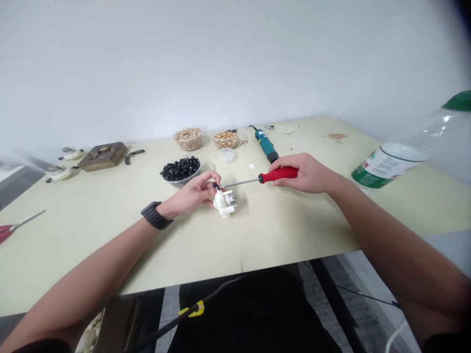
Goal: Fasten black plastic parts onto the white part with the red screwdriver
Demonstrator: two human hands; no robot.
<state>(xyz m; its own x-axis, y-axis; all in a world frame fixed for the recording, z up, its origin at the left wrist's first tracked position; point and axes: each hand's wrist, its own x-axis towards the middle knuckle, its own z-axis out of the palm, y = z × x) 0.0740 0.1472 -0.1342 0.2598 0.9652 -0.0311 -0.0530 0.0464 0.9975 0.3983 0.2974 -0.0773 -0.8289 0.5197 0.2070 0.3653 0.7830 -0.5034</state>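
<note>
My left hand (201, 192) is closed around a white plastic assembly (222, 203) with a silver metal cylinder, like a small motor, on its right side. A small black part (216, 186) sits at its top, by my thumb and fingers. In my right hand (303, 172) is a screwdriver (281, 174) with a red handle and a long metal shaft pointing left. The shaft's tip meets the assembly near the black part; exact contact is too small to make out. Both hands are above the table (235, 255), near its middle.
Behind my left hand stands a tub of black knobs (181, 169). Farther back are tubs of small tan parts (188, 138) and brass-coloured parts (225, 139), plus a teal power tool (265, 144). A bottle (390, 164) stands right; a metal block (103, 156) and second screwdriver (18, 225) lie left.
</note>
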